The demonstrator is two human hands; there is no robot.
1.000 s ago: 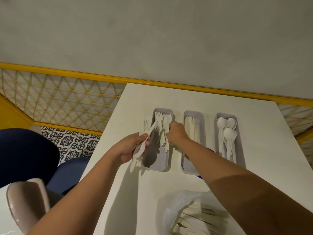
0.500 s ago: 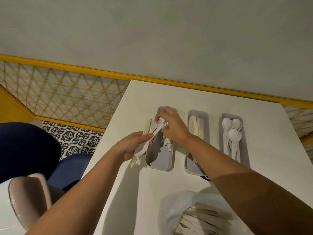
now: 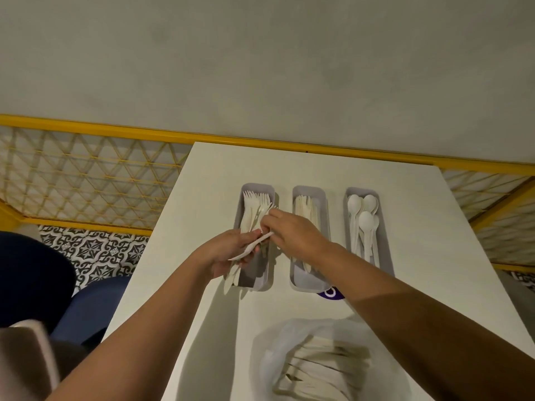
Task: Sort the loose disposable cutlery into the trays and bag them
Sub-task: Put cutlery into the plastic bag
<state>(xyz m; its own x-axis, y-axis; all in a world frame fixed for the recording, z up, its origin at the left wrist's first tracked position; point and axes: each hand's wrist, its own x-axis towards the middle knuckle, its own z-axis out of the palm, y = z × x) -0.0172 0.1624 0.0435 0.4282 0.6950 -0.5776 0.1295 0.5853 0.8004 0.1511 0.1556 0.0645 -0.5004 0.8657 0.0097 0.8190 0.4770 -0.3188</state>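
Three grey trays stand side by side on the white table (image 3: 419, 256). The left tray (image 3: 262, 282) holds white forks (image 3: 250, 211). Knives (image 3: 305, 206) fill the middle tray (image 3: 298, 280), and the right tray (image 3: 382, 256) holds spoons (image 3: 363, 224). My left hand (image 3: 228, 251) grips a bundle of white forks over the left tray's near half. My right hand (image 3: 292, 234) pinches more forks just above that bundle, fingertips over the left tray. A clear plastic bag (image 3: 327, 369) with cutlery inside lies near the table's front edge.
A purple item (image 3: 333, 293) peeks out from under the middle tray. A blue chair (image 3: 89, 308) stands left of the table, over patterned floor tiles. A yellow lattice railing (image 3: 86, 180) runs behind the table, below a grey wall.
My right hand pulled back from the fork heads toward my left hand, carrying forks. My left hand shifted a little to the right over the left tray. The camera moved slightly.
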